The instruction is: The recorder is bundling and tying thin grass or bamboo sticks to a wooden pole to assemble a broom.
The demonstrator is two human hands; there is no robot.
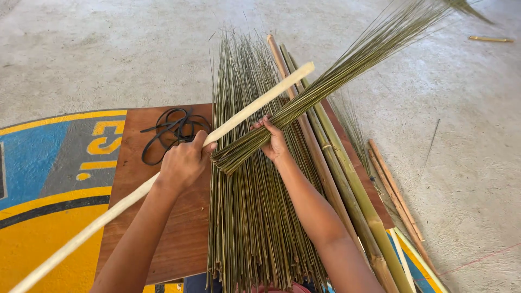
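My left hand (184, 161) grips a long pale wooden stick (255, 104) that runs diagonally from the lower left to the upper middle. A bundle of thin green-brown sticks (347, 68) is held in my right hand (273, 140), its cut ends beside the pale stick and its tips fanning up to the right. Both hands hover over a large heap of the same thin sticks (249, 217) lying lengthwise on a brown wooden board (179, 239).
A coil of black strap (172, 130) lies on the board's far left part. Bamboo poles (347, 190) lie along the heap's right side, with thinner reddish sticks (396, 195) beyond them on the concrete floor (108, 49). A painted yellow and blue floor marking (43, 179) is at left.
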